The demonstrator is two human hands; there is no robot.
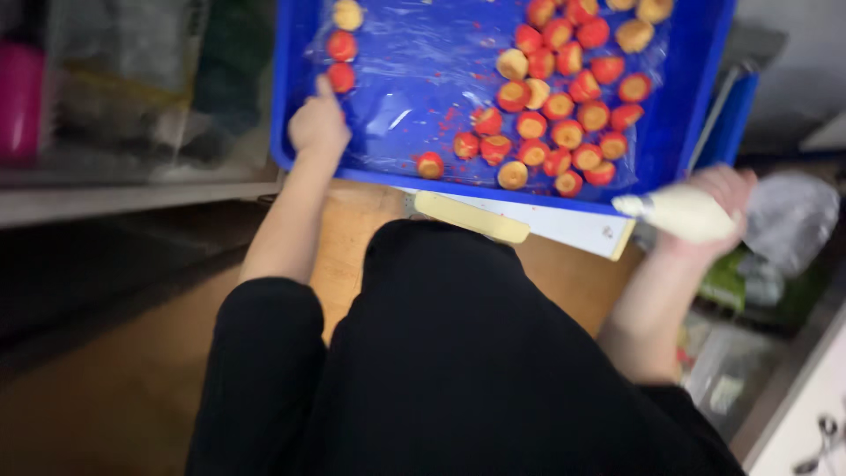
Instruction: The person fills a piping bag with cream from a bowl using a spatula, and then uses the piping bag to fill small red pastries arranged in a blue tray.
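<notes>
Pastries, small round red-and-tan shells [564, 97], lie clustered in the plastic-lined blue tray [284, 106] up-left of the right hand [718, 207], which grasps a cream piping bag [679, 213] tipped leftward, while the left hand [319, 125] grips the tray's near-left rim.

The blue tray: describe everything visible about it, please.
The blue tray is a shallow, rectangular bin that looks like plastic, with raised walls. Clear film lines its floor, speckled with red crumbs. Many small round red-and-tan pieces lie inside, mostly clustered toward the right, a few at the left. It sits tilted in the view, its top edge out of frame. The left hand rests at its near-left rim; the right hand holds a cream piping bag just outside its right corner.
</notes>
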